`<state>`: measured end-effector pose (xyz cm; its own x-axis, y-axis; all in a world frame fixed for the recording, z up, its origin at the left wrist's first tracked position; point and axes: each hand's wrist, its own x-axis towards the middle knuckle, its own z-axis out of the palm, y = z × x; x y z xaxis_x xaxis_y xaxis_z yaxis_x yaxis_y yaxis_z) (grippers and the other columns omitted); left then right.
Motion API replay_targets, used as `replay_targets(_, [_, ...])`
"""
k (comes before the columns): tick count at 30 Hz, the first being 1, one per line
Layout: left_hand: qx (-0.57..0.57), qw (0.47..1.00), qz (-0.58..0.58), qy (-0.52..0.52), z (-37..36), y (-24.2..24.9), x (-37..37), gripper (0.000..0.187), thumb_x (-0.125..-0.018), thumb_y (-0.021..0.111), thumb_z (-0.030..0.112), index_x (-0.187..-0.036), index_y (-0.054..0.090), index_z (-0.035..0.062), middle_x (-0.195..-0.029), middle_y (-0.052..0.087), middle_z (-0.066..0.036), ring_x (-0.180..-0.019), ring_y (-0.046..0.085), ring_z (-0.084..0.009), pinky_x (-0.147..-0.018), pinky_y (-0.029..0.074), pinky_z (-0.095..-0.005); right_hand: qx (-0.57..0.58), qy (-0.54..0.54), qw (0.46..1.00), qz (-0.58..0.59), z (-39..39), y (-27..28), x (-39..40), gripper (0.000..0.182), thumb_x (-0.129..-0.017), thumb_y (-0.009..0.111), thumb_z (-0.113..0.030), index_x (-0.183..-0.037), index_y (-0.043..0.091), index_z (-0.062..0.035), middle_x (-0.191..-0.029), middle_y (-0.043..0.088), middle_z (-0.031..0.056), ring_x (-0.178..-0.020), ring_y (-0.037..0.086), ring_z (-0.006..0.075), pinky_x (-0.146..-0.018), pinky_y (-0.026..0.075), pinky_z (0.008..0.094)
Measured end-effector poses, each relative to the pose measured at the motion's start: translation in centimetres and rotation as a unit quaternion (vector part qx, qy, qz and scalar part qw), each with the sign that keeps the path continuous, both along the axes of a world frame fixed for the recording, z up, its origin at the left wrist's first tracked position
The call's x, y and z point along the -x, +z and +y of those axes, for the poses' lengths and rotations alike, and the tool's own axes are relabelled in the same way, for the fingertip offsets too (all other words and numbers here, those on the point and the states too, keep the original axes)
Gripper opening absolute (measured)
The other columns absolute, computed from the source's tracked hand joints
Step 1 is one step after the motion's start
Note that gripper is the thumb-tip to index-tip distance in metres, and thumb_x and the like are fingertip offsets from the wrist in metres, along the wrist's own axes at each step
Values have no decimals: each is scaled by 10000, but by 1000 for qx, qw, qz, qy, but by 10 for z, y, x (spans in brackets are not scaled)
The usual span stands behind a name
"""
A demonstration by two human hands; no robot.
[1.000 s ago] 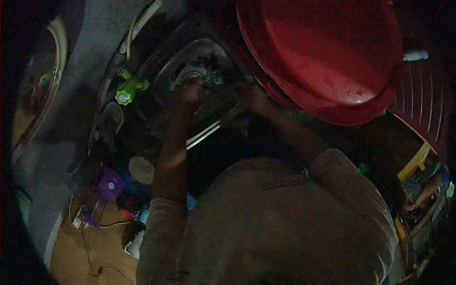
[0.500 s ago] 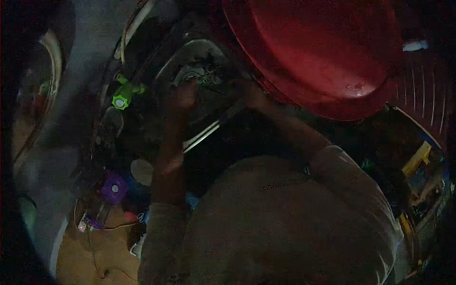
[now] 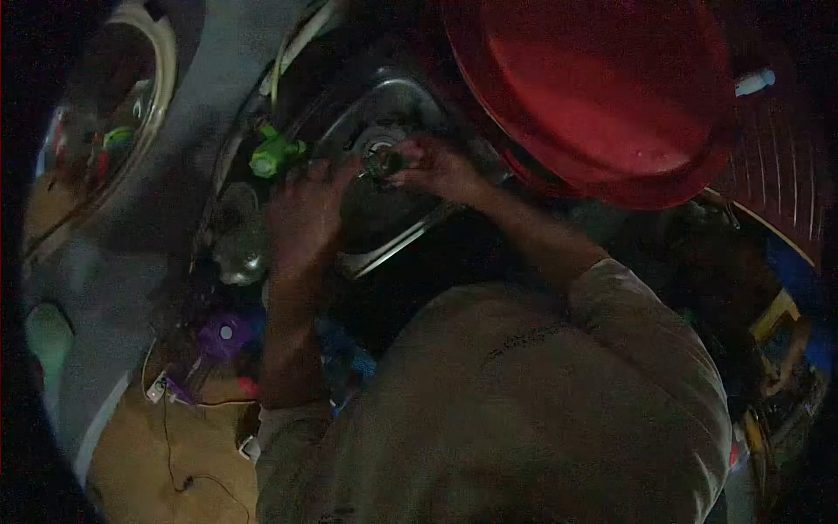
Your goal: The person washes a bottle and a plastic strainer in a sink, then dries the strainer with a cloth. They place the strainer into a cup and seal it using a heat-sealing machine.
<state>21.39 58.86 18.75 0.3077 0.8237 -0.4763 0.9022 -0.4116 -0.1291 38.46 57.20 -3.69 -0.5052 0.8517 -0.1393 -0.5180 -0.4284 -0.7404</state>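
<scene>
In dim light, a metal sink (image 3: 390,251) lies in front of me, with a round drain (image 3: 381,144) near its far end. My right hand (image 3: 438,170) reaches in from the right, its fingers closed together beside the drain. A small dark clump (image 3: 381,163) shows at those fingertips; its kind is too dark to make out. My left hand (image 3: 304,205) is over the sink's left side, fingers apart and nothing visible in them. Just beyond its fingertips is a bright green tap-like fitting (image 3: 275,154).
A large red basin (image 3: 602,96) stands at the upper right, its lip near my right forearm. A purple object (image 3: 223,335) lies left of my left forearm. A thin cable (image 3: 168,437) runs over a tan surface (image 3: 131,463). At the upper left is a round-framed mirror (image 3: 161,61).
My left hand has moved back from the drain area toward the sink's left side and spread its fingers. My right hand has moved left to the drain. The view has shifted slightly.
</scene>
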Motion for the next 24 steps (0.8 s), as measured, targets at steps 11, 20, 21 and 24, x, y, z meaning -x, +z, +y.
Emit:
replay_targets(11, [-53, 998, 12, -38, -1, 29, -1, 724, -727, 757, 115, -1400, 503, 194, -1286, 555, -147, -1147, 580, -347, -900, 512, -480, -171, -19, 982, -82, 22, 41, 9, 362, -895, 639, 66, -1189, 459, -46, -1135, 617, 65, -987, 629, 106, -818, 562, 281])
replay_targets(20, [-44, 998, -40, -15, -5, 36, -3, 693, -728, 758, 109, -1379, 537, 201, -1247, 573, -132, -1160, 569, -338, -960, 478, -504, -168, -52, 981, -78, 14, 45, 13, 340, -898, 642, 58, -1174, 476, -50, -1127, 608, 58, -988, 629, 113, -841, 558, 286])
replay_targets(21, [-43, 998, -39, -17, -6, 34, -4, 693, -728, 758, 109, -1379, 537, 201, -1247, 573, -132, -1160, 569, -338, -960, 478, -504, -167, -54, 981, -77, 13, 43, 13, 340, -898, 642, 58, -1174, 476, -50, -1127, 608, 58, -988, 629, 113, -841, 558, 286])
replay_targets(24, [-70, 997, 4, -32, -7, 31, -5, 693, -730, 759, 108, -1379, 535, 202, -1234, 576, -126, -1149, 573, -328, -967, 477, -506, -135, -48, 989, -28, 14, 43, 13, 332, -901, 638, 59, -1168, 475, -54, -1125, 611, 54, -988, 626, 107, -823, 559, 287])
